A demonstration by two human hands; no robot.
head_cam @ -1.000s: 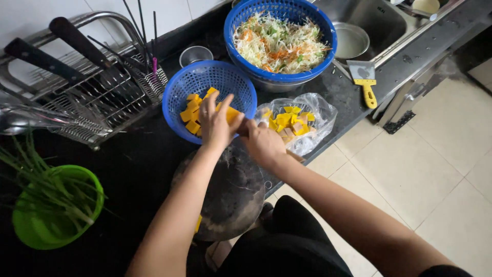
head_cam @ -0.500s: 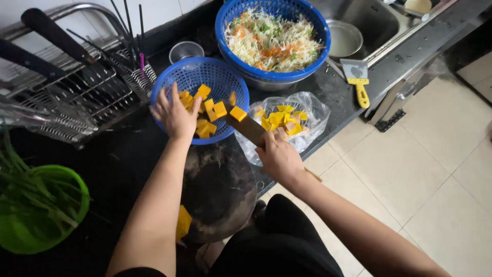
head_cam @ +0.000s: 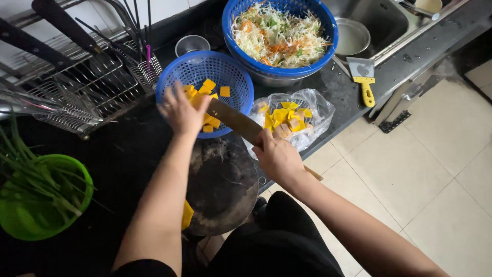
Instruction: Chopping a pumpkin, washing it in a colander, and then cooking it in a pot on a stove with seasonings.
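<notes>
My right hand (head_cam: 278,158) grips a broad cleaver (head_cam: 233,119) whose blade reaches over the near rim of a small blue basket (head_cam: 225,72). Orange-yellow cubes (head_cam: 206,88) lie in that basket. My left hand (head_cam: 182,112) hovers at the blade's tip above the basket's left side, fingers curled by the cubes. A dark round chopping board (head_cam: 221,184) lies just below both hands, with a yellow piece (head_cam: 187,215) at its left edge. A clear plastic bag (head_cam: 289,117) of more cubes sits right of the basket.
A large blue basket of shredded vegetables (head_cam: 279,36) stands behind. A wire dish rack (head_cam: 77,87) with utensils is at left, a green bowl of chives (head_cam: 38,197) at lower left. A yellow-handled scraper (head_cam: 365,79), a steel sink (head_cam: 379,20) and tiled floor (head_cam: 425,169) lie right.
The cleaver carrying cubes has swung from beside the bag to over the small blue basket. My left hand has stayed at the basket, now against the blade's tip.
</notes>
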